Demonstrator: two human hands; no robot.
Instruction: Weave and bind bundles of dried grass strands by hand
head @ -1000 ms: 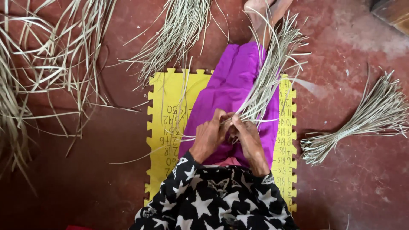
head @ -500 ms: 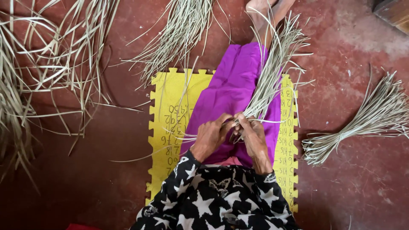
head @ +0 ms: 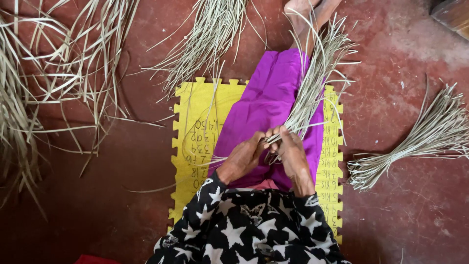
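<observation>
Red floor all round me, with a yellow foam mat (head: 195,122) under my purple-clad legs. Both my hands meet over my lap: my left hand (head: 243,159) and right hand (head: 293,154) pinch the near ends of a bundle of dry grass strands (head: 312,88), whose long axis runs far and slightly right toward my foot.

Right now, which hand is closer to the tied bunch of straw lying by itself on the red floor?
Right. The right hand is on the same side as the tied bunch; the left hand sits farther away, across the lap.
</observation>
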